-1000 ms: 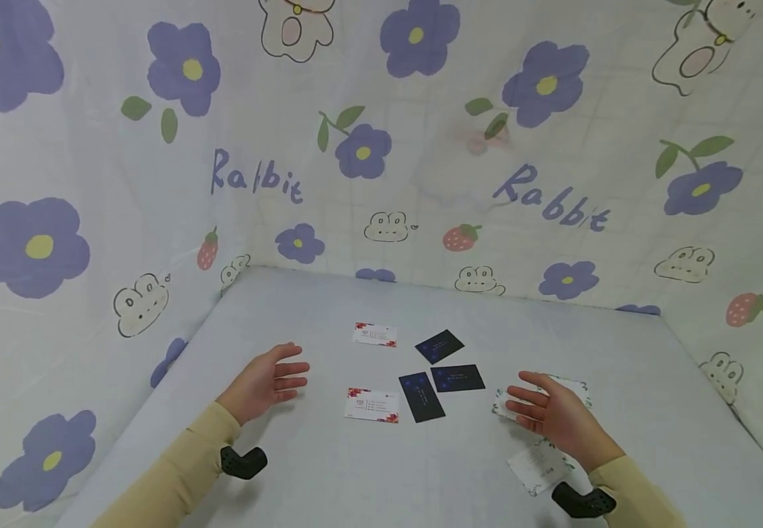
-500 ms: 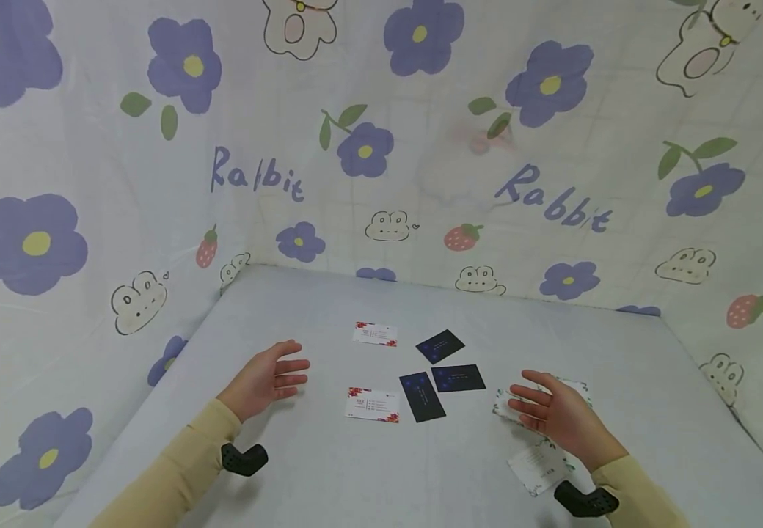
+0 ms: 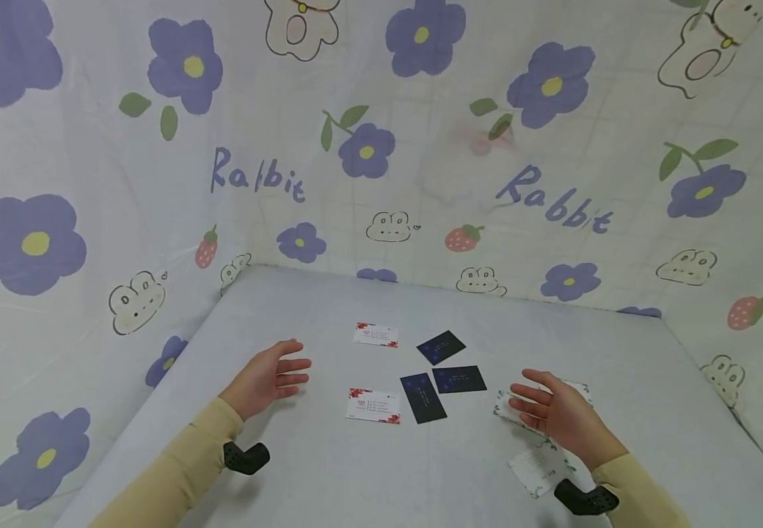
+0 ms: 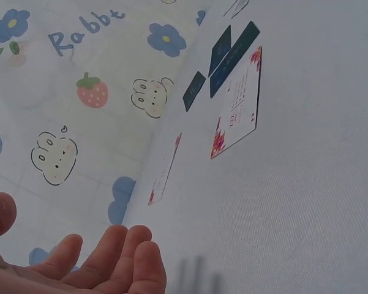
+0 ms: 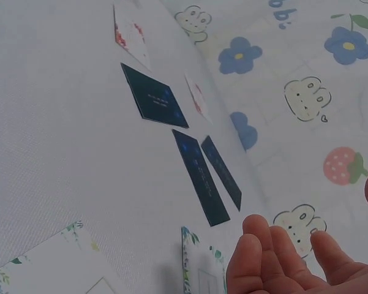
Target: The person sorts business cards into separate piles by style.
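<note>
Business cards lie on a pale tabletop (image 3: 368,469). My left hand (image 3: 269,380) hovers open, palm inward, left of a white card with red flowers (image 3: 372,405) (image 4: 237,112). A second red-flowered card (image 3: 375,335) (image 4: 164,173) lies farther back. Three dark blue cards (image 3: 423,397) (image 3: 458,379) (image 3: 441,347) sit in the middle. My right hand (image 3: 549,414) hovers open above a white leaf-edged card (image 3: 506,405) (image 5: 199,266); another leaf-edged card (image 3: 538,469) (image 5: 55,263) lies near my right wrist. Neither hand holds anything.
Cloth walls (image 3: 381,169) printed with purple flowers, rabbits and strawberries close the table on the left, back and right. A black wrist-camera mount shows under each sleeve (image 3: 244,456) (image 3: 585,499).
</note>
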A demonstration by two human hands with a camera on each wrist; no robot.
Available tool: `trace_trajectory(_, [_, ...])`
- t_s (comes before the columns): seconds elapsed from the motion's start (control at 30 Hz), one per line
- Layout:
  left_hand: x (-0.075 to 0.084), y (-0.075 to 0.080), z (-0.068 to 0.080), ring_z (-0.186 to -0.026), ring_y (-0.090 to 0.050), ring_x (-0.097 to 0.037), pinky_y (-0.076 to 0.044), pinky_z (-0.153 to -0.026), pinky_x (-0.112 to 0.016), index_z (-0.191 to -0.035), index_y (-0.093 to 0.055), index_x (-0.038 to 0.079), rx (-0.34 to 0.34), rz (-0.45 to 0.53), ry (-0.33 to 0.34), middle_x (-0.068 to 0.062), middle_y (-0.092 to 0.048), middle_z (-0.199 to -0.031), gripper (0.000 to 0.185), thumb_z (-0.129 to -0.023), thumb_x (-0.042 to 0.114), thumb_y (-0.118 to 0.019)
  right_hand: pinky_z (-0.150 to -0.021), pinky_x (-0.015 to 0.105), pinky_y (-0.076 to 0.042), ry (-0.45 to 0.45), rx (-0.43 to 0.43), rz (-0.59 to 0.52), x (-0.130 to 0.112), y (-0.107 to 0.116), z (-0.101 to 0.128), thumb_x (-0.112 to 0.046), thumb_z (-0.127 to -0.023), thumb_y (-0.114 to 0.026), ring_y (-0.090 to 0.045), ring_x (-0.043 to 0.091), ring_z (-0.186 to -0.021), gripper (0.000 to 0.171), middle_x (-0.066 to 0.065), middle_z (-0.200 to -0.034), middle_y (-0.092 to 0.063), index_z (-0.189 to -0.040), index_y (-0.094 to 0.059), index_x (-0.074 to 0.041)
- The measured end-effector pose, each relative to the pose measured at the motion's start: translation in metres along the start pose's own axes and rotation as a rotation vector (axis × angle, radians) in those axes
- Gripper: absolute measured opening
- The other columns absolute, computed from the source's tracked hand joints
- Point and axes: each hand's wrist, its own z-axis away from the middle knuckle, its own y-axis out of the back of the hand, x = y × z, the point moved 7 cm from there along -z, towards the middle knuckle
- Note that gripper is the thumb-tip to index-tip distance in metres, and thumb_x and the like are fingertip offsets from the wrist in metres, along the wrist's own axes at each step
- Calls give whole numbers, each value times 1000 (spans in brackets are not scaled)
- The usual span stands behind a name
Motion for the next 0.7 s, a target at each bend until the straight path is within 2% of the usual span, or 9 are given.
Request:
trace_trajectory(0.3, [1,-2,-4,-142,-45,-43,-36,-119,-52,-160,-26,5,8,-4,12,-28,-39,-159,63,-110,42,-33,-89,26,-54,-1,-7,4,0,0,-3,-46,-110,-33,-68,7,-105,72,-10,-118,-66,-163,-7,-5])
trace_trajectory(0.5, [1,-2,-7,-142,-45,-43,-36,-119,-52,-160,-26,5,6,-7,10,-28,-39,-159,64,-110,43,-34,-90,27,-54,-4,7,8,3,5,-4,-49,-109,-36,-68,8,-107,75,1,-137,-61,-164,-7,-5])
trace_trajectory(0.7, [1,0,-9,-142,-44,-43,-37,-118,-51,-160,-26,5,2,-13,12,-28,-38,-159,64,-110,44,-33,-90,27,-54,-2,19,36,3,8,-6,-51,-109,-34,-68,8,-109,76,13,-154,-49,-164,-7,-5])
